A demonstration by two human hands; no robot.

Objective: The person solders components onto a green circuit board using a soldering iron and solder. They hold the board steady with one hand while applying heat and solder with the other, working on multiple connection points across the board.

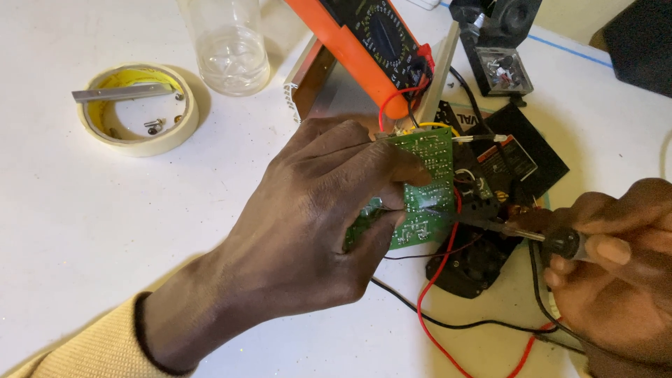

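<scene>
- I see open white bench to my left and near edge; the right side is crowded with red and black wires.
- My left hand pinches the green circuit board at its left edge, holding it tilted above the bench at centre.
- My right hand is closed around a soldering iron, its thin metal tip touching the board's face.
- An orange multimeter leans just behind the board.
- A clear glass stands beside a roll of masking tape with a flat metal strip across it, well apart from my hands.
</scene>
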